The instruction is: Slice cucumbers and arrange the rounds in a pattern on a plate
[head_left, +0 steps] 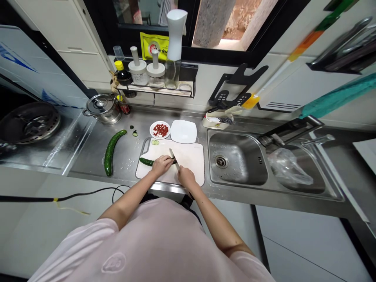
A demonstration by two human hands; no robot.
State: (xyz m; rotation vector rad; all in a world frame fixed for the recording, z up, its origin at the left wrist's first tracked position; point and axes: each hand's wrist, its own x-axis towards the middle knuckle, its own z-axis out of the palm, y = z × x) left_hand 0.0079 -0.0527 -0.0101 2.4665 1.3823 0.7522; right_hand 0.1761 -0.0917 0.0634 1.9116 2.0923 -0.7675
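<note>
On the white cutting board (190,154) lies a dark green cucumber (146,161), pointing left. My left hand (162,165) is closed over its right part and holds it down. My right hand (186,177) grips the handle of a kitchen knife (174,157), whose blade stands at the cucumber's right end beside my left fingers. Whether the blade is in the cucumber I cannot tell. A few pale cucumber slices (155,142) rest at the board's upper left. A second, whole cucumber (113,152) lies on the steel counter to the left.
Behind the board stand a plate of chopped red pieces (160,130) and a white square plate (183,131). Cucumber scraps (134,133) lie nearby. A steel pot (103,109) is at the back left, a wok (28,122) farther left. The sink (237,158) adjoins the board's right side.
</note>
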